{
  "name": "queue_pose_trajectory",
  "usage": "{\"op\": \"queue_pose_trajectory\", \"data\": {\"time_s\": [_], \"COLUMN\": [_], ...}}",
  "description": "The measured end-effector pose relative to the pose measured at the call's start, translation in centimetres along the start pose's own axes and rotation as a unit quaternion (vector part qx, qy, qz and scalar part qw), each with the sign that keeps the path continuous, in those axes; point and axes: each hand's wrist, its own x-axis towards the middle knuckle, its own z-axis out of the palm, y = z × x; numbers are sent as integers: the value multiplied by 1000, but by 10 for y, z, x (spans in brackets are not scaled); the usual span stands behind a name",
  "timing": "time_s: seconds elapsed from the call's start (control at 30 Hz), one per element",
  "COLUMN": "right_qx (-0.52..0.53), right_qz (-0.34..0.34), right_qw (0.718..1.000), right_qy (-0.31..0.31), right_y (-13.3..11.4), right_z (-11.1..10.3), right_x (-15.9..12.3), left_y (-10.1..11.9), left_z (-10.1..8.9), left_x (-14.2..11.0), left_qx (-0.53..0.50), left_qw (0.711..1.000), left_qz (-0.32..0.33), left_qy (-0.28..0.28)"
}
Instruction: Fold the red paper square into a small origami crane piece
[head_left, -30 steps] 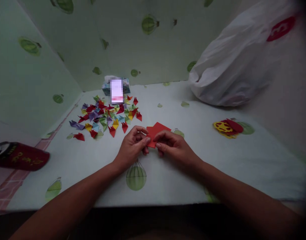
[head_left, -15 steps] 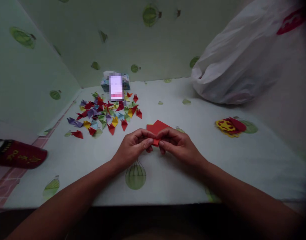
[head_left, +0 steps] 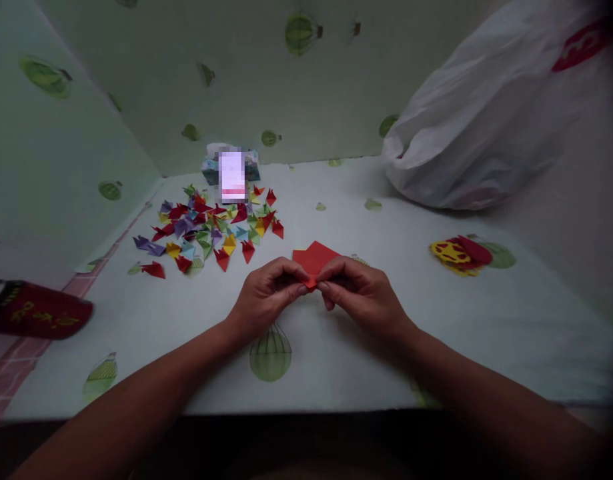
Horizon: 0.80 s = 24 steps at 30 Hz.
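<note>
The red paper (head_left: pixel 316 255) is flat and bright, with one corner pointing away from the person. It is at the middle of the table (head_left: pixel 336 373), just beyond and between the two hands. The left hand (head_left: pixel 272 291) and the right hand (head_left: pixel 363 291) both pinch its near edge, fingertips almost meeting; this edge seems folded, though the fingers hide much. Small folded paper birds (head_left: pixel 206 227) lie farther away, to the left.

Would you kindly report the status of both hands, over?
Left hand, right hand: both pinching red paper. Folded pieces farther off, leftward. Nothing visibly blocking either hand.
</note>
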Motion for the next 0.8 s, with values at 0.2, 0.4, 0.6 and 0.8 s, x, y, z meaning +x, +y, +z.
{"op": "queue_pose_trajectory", "data": {"time_s": [0.2, 0.4, 0.6, 0.8], "right_qx": [27, 83, 143, 141], "right_qz": [14, 56, 125, 156], "right_qw": [999, 995, 982, 977], "right_qy": [-15, 3, 9, -14], "right_y": [-4, -4, 0, -1], "right_z": [0, -1, -1, -1], "right_x": [-1, 0, 2, 1], "left_y": [0, 1, 2, 2], "left_z": [-1, -3, -5, -3], "left_x": [-1, -1, 0, 0], "left_qx": [42, 63, 102, 110], "left_qw": [997, 994, 990, 986], "left_qz": [68, 64, 60, 84], "left_qy": [8, -54, -73, -93]}}
